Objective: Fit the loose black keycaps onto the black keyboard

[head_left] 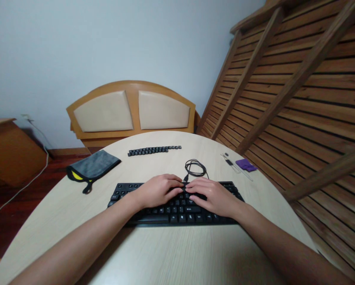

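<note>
A black keyboard [177, 218] lies flat near the front of the round table, with several keycaps off its upper left part. My left hand [158, 192] reaches over its middle, thumb and fingertips drawn close together at the upper rows; whatever is between them is too small to make out. Facing it, my right hand [214, 196] rests over the keys to the right, fingers apart and touching the same area. The fingertips of both hands nearly meet just below the cable plug. Loose black keycaps [149, 151] stand in rows farther back.
Behind the keyboard lies a coiled black cable [196, 168]. A grey cloth with a yellow side [94, 166] is on the left of the table [177, 253]. To the right are a purple cloth [246, 164] and slim tools [231, 162]. A wooden slatted frame [298, 95] leans beyond.
</note>
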`<act>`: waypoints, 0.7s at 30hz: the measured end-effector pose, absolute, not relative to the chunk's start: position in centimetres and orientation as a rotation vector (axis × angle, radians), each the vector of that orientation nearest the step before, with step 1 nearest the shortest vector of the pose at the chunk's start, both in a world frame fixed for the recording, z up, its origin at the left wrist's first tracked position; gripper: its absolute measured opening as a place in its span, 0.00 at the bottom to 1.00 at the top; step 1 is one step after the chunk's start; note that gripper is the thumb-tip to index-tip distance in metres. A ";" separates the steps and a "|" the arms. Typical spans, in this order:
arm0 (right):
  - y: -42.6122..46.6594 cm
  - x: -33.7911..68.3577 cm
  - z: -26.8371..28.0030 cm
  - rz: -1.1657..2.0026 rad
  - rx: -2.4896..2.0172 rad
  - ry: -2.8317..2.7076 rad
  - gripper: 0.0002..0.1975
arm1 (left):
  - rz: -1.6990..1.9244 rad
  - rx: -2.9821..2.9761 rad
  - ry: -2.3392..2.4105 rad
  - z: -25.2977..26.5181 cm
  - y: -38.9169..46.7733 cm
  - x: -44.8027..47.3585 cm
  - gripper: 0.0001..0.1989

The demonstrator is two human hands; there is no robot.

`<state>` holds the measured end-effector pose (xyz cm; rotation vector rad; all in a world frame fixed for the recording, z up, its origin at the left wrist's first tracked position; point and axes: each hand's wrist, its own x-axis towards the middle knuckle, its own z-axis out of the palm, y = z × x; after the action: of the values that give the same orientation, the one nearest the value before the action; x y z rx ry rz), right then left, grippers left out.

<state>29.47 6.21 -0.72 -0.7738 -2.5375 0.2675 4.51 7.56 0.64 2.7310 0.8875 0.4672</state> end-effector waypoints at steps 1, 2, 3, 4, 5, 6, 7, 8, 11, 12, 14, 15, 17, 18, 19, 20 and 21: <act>6.2 29.5 -0.7 0.271 -0.775 -2.539 0.11 | 0.460 2.759 0.949 0.6 8.4 4.3 0.17; 6.3 29.5 -0.7 0.274 -0.777 -2.541 0.11 | 0.442 2.805 1.011 0.4 9.4 4.0 0.17; 6.3 29.5 -0.7 0.275 -0.777 -2.544 0.11 | 0.417 2.855 1.071 0.3 10.5 3.7 0.17; 6.3 29.5 -0.7 0.274 -0.775 -2.544 0.11 | 0.385 2.892 1.123 0.1 11.6 3.3 0.17; 6.3 29.5 -0.7 0.272 -0.772 -2.544 0.11 | 0.349 2.913 1.185 -0.2 12.8 3.0 0.17; 6.3 29.5 -0.7 0.271 -0.767 -2.541 0.11 | 0.320 2.933 1.237 -0.4 13.9 2.6 0.17; 6.3 29.5 -0.7 0.269 -0.761 -2.537 0.11 | 0.285 2.954 1.276 -0.6 15.0 2.2 0.17; 6.3 29.5 -0.7 0.268 -0.756 -2.532 0.11 | 0.251 2.964 1.327 -0.8 16.0 1.9 0.16; 6.2 29.5 -0.8 0.271 -0.744 -2.517 0.11 | 0.173 2.947 1.453 -1.3 18.4 1.4 0.16; 6.2 29.5 -0.8 0.270 -0.745 -2.514 0.11 | 0.165 2.940 1.473 -1.5 19.0 1.4 0.16; 6.2 29.5 -0.8 0.270 -0.750 -2.514 0.11 | 0.160 2.923 1.510 -2.0 19.8 1.5 0.16; 6.2 29.5 -0.8 0.270 -0.753 -2.514 0.11 | 0.160 2.914 1.530 -2.2 20.1 1.7 0.16; 6.2 29.5 -0.8 0.273 -0.753 -2.514 0.11 | 0.168 2.893 1.571 -2.8 20.6 2.0 0.16; 6.2 29.5 -0.8 0.275 -0.750 -2.513 0.11 | 0.175 2.885 1.584 -3.0 20.7 2.2 0.16; 6.2 29.5 -0.7 0.277 -0.747 -2.512 0.11 | 0.184 2.878 1.593 -3.2 20.8 2.3 0.16; 6.2 29.5 -0.7 0.280 -0.744 -2.510 0.11 | 0.193 2.875 1.597 -3.3 20.9 2.5 0.16; 6.2 29.5 -0.7 0.283 -0.742 -2.510 0.11 | 0.203 2.874 1.598 -3.5 20.9 2.6 0.17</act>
<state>29.45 6.22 -0.70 -0.7420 -2.5097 0.2829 2.56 20.88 -3.45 2.8741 1.5976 0.2031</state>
